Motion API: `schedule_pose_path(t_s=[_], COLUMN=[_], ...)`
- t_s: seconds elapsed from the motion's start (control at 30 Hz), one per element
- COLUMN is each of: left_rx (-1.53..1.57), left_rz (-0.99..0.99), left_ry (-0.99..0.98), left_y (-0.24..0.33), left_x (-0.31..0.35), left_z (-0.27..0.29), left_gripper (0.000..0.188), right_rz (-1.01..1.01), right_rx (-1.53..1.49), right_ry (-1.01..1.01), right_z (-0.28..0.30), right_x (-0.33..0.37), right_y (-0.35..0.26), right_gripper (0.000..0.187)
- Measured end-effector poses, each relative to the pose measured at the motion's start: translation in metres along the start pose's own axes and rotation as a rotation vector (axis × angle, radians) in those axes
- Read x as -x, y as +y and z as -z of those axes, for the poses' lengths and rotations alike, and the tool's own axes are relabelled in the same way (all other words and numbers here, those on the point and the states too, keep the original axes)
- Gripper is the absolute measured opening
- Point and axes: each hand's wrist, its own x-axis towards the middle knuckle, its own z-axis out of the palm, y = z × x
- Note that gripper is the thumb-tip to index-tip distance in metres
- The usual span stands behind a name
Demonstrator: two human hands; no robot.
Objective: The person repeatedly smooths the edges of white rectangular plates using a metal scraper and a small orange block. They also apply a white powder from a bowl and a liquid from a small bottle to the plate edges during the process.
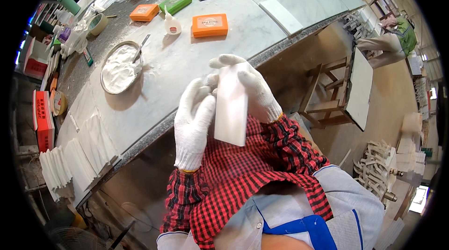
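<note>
Upright in front of my chest is a thin white tile (pixel 231 112), long and narrow with a smooth face. My right hand (pixel 262 92), in a white knit glove, grips its upper part, the thumb on the face and the fingers round the top and back. My left hand (pixel 192 121), gloved too, is beside the tile's left edge. Its fingers curve loosely apart from the thumb, with nothing seen between them; some fingertips meet or pass behind the edge, and I cannot tell which.
On the marble-topped table (pixel 163 79) are a bowl (pixel 106 88) of white paste with a spatula (pixel 141 47), a white squeeze bottle (pixel 172 26), orange hand pads (pixel 210 25), a green pad (pixel 175 2) and stacked white strips (pixel 84 156). A low wooden stand (pixel 327 86) is at right; a person (pixel 390 42) is beyond.
</note>
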Motion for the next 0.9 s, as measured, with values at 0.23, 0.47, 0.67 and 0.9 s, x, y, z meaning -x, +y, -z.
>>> schedule_pose_path(t_s=[0.23,0.47,0.67,0.9], left_rx=[0.451,0.379,0.433,0.515], left_rz=[0.255,0.281,0.244,0.197], left_ry=[-0.135,-0.145,-0.17,-0.04], left_y=[-0.047,-0.049,-0.052,-0.062], left_x=[0.006,0.006,0.004,-0.001], left_z=[-0.019,-0.016,-0.019,-0.013], left_gripper=[0.052,0.047,0.044,0.038], right_rz=[-0.097,-0.078,-0.136,0.08], right_rx=[-0.272,0.304,0.332,0.733], right_ry=[-0.111,0.104,0.163,0.35], right_z=[0.007,0.009,0.017,0.018], right_x=[-0.001,0.003,-0.001,-0.043], right_y=[0.024,0.011,-0.001,-0.038], right_gripper=[0.064,0.073,0.072,0.059])
